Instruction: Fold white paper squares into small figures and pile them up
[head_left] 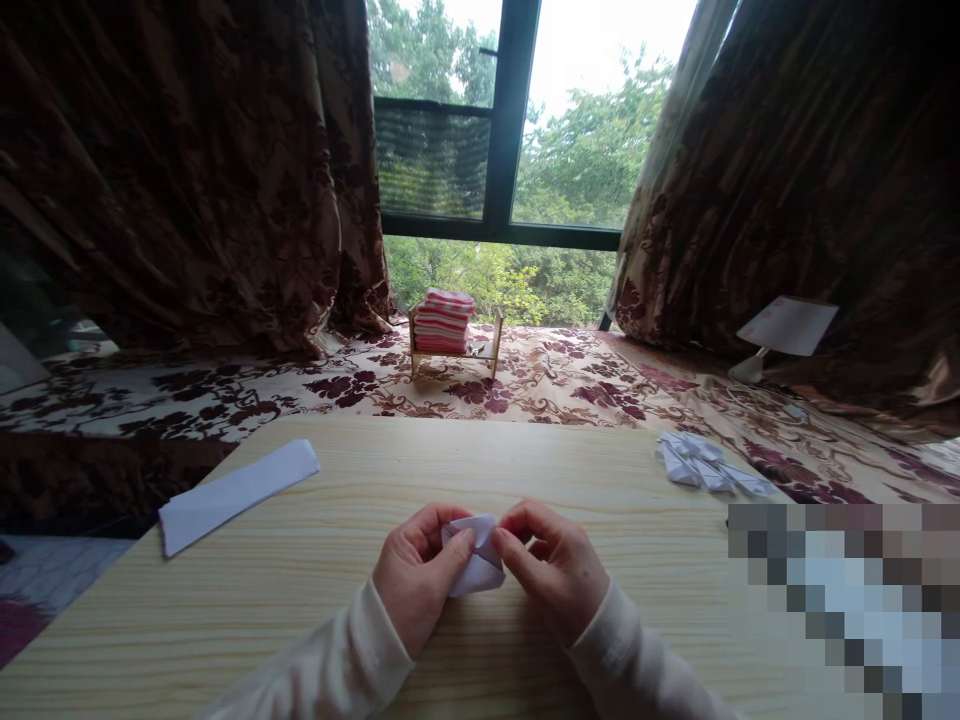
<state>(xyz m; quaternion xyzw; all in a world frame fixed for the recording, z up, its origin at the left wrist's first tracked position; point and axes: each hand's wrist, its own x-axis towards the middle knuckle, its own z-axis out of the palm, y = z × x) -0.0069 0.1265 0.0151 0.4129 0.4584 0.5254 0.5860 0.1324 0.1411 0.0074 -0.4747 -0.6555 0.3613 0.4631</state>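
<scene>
A pale wood-grain rectangular worktop (450,460) carries a long, flat white paper strip (240,497) at left and a folded white paper cluster (694,465) at far right. Over its near middle, the left hand (420,570) and right hand (559,572) pinch a small folded white paper piece (478,576).

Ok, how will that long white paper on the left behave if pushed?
The long white paper looks thin, so probably light and bendy. Its left end looks uneven, perhaps layered sheets, which could slide apart. Lying flat on the table, it seems unlikely to roll.
</scene>
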